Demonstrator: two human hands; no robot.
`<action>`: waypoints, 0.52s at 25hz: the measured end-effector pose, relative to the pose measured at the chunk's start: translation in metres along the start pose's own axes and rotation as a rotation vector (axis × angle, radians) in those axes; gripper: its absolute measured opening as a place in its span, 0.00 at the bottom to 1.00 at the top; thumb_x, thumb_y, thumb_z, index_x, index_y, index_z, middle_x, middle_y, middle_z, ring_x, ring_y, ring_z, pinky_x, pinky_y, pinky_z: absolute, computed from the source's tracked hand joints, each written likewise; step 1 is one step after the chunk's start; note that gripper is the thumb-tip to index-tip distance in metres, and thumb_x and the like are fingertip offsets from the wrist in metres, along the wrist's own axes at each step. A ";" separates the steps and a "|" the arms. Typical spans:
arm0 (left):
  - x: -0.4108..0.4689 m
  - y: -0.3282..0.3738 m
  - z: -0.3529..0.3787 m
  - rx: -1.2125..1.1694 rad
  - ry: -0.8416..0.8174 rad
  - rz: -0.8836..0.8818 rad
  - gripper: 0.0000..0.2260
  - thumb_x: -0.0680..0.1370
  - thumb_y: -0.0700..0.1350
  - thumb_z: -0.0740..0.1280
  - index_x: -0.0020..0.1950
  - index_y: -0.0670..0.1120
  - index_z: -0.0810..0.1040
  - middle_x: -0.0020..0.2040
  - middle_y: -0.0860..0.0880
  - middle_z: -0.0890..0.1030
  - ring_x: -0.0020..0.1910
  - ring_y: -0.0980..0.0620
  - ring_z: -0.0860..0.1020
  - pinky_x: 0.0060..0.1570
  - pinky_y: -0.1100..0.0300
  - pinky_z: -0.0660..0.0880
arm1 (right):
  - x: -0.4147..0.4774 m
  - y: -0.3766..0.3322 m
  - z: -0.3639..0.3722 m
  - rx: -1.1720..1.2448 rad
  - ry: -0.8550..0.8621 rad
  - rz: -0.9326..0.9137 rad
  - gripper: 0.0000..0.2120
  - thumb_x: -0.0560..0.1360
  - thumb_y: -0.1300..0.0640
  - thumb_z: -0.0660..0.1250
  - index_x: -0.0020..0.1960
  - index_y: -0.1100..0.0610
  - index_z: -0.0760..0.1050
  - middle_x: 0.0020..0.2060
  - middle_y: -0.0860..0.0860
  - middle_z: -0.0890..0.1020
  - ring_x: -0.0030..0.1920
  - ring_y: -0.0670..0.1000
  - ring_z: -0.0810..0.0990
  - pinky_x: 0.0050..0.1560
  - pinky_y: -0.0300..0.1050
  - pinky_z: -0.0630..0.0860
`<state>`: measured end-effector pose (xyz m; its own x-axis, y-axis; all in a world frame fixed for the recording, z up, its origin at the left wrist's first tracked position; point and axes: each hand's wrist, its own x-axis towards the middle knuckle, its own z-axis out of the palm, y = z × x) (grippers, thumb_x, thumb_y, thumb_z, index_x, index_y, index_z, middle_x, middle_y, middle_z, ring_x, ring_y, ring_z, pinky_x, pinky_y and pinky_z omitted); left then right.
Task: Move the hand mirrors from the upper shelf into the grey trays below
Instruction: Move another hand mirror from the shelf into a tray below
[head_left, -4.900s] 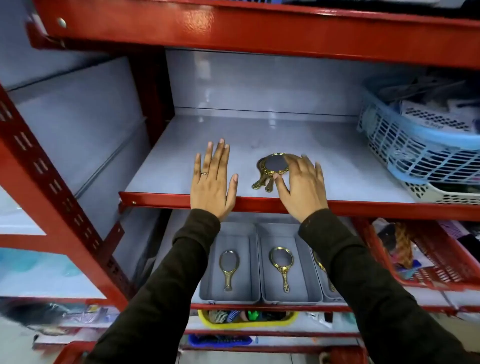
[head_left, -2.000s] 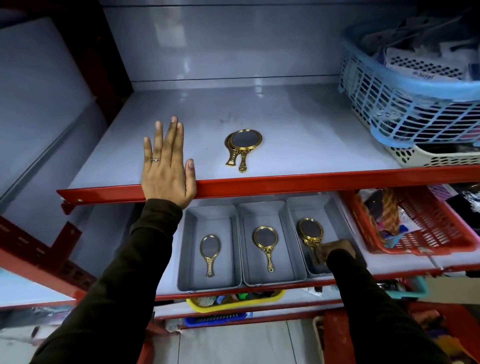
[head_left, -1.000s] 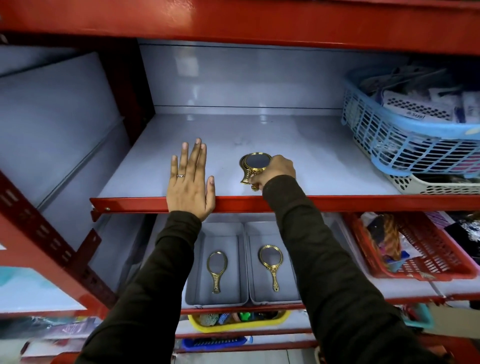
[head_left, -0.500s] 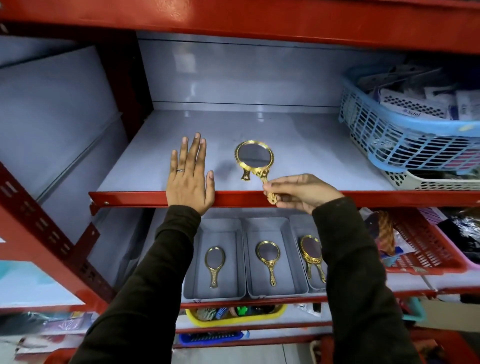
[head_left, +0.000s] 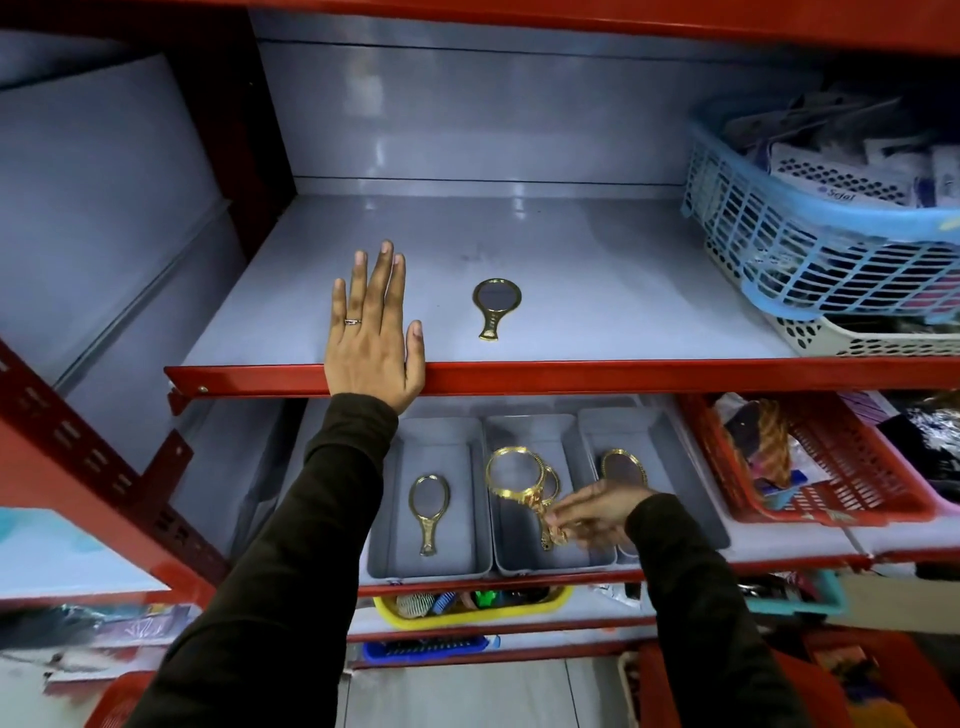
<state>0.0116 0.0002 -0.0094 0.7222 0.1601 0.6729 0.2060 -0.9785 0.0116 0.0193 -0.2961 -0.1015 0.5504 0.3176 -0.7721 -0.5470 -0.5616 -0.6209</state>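
Observation:
One gold hand mirror (head_left: 495, 305) lies on the grey upper shelf (head_left: 597, 291), handle toward me. My left hand (head_left: 372, 332) rests flat and open on the shelf's front edge, left of that mirror. Below stand three grey trays side by side. The left tray (head_left: 447, 564) holds one mirror (head_left: 428, 506). My right hand (head_left: 592, 514) pinches the handle of a gold mirror (head_left: 514, 475) over the middle tray (head_left: 519, 431), on top of the mirror lying there. The right tray (head_left: 670, 457) holds a mirror (head_left: 623, 467), partly hidden by my hand.
A blue basket (head_left: 810, 249) stacked on a white one (head_left: 872, 338) fills the upper shelf's right end. A red basket (head_left: 831, 478) sits right of the trays. Yellow (head_left: 467, 610) and blue (head_left: 426, 649) bins are on lower shelves. Red frame posts rise at left.
My right hand has carried a mirror from the upper shelf down to the middle tray. One mirror stays on the shelf. My left hand has not moved.

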 end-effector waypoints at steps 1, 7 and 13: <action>0.001 0.000 0.001 0.008 0.005 0.004 0.31 0.77 0.50 0.52 0.79 0.42 0.50 0.80 0.44 0.52 0.79 0.44 0.51 0.77 0.48 0.46 | 0.021 0.005 0.001 0.095 0.101 0.012 0.16 0.69 0.61 0.76 0.56 0.63 0.82 0.38 0.53 0.86 0.37 0.49 0.82 0.38 0.41 0.80; 0.001 -0.002 0.003 0.029 0.043 0.024 0.31 0.76 0.51 0.53 0.79 0.43 0.53 0.79 0.45 0.55 0.78 0.44 0.53 0.76 0.48 0.46 | 0.105 0.022 0.014 0.319 0.345 0.112 0.14 0.71 0.68 0.72 0.56 0.68 0.77 0.43 0.60 0.82 0.42 0.56 0.81 0.34 0.47 0.83; 0.001 -0.002 0.004 0.019 0.064 0.035 0.32 0.76 0.51 0.54 0.78 0.42 0.55 0.79 0.44 0.57 0.78 0.43 0.55 0.76 0.47 0.47 | 0.133 0.047 0.020 0.099 0.448 0.121 0.16 0.71 0.62 0.71 0.56 0.67 0.76 0.50 0.60 0.82 0.53 0.60 0.83 0.56 0.55 0.81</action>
<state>0.0145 0.0026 -0.0115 0.6854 0.1169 0.7187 0.1947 -0.9805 -0.0262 0.0536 -0.2649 -0.2361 0.6846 -0.1186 -0.7192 -0.6699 -0.4914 -0.5566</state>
